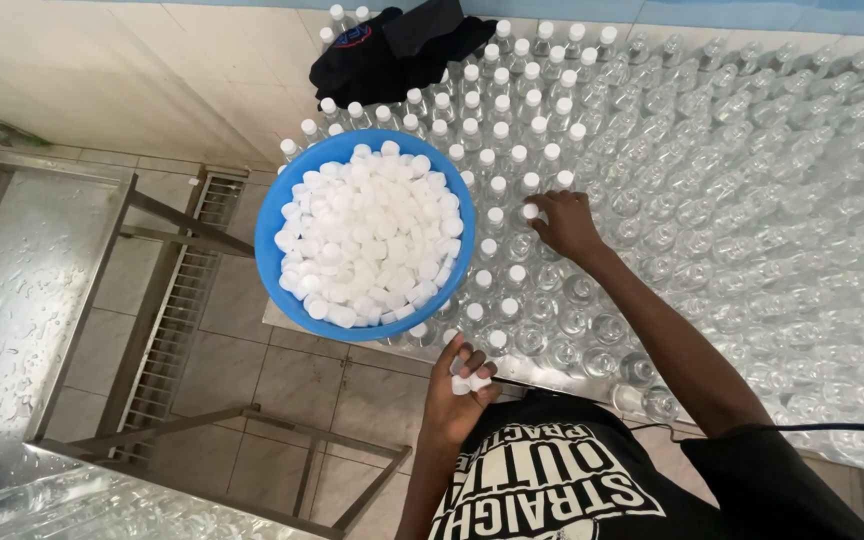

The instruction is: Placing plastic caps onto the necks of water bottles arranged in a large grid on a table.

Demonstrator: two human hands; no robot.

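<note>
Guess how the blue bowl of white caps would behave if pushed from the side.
The blue bowl sits on top of bottles, not on a flat surface, so a push would probably rock or tip it. The white caps are heaped to the rim and loose; some would likely spill. They look small and plastic, so it's probably fairly light.

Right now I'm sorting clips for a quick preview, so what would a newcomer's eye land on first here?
First the round blue basin, heaped with white caps, sitting on the bottles at centre left. Then the wide field of clear bottles filling the right side, with the rows nearest the basin already capped. The right hand sets a cap on a bottle there, while the left hand holds a few caps low in the middle.
</note>
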